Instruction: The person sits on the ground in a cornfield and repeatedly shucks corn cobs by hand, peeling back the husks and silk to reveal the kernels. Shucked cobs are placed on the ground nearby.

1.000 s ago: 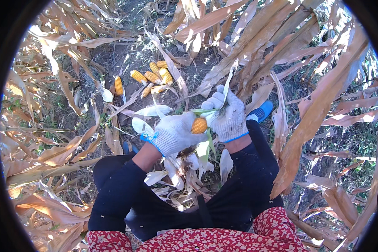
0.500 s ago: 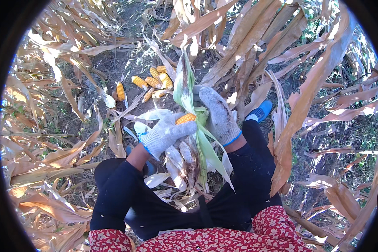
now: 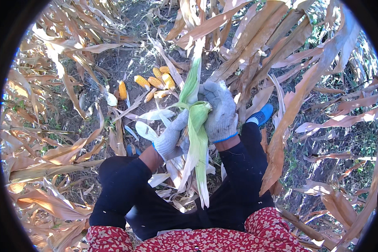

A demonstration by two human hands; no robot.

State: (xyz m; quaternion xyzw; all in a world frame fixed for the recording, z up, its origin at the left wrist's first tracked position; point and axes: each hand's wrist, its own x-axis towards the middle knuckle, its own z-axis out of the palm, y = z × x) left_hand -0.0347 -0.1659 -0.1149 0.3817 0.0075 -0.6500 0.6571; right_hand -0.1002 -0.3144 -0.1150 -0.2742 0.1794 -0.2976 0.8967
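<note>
Both my hands wear pale grey knitted gloves with blue cuffs and meet in front of me. Between them are green corn husks (image 3: 198, 119), with one strip pointing away from me and long pale strips hanging toward my lap. My left hand (image 3: 171, 136) is closed at the left of the husks, around the ear of corn, whose kernels are now mostly hidden behind leaves and glove. My right hand (image 3: 221, 110) is closed on the husks near their stalk end, fingers curled. Beyond my hands, several husked yellow corn cobs (image 3: 168, 81) lie in a small pile on the soil.
A single corn cob (image 3: 122, 90) lies left of the pile. Stripped husks (image 3: 148, 131) lie below my hands and between my legs. Tall dry corn leaves (image 3: 287, 122) rise close on the right, others on the left. My blue shoe (image 3: 262, 114) is at the right.
The ear's kernels have gone from view behind the husks. The husks have turned, with their stalk end now facing up. My right hand has shifted slightly nearer the husks' base.
</note>
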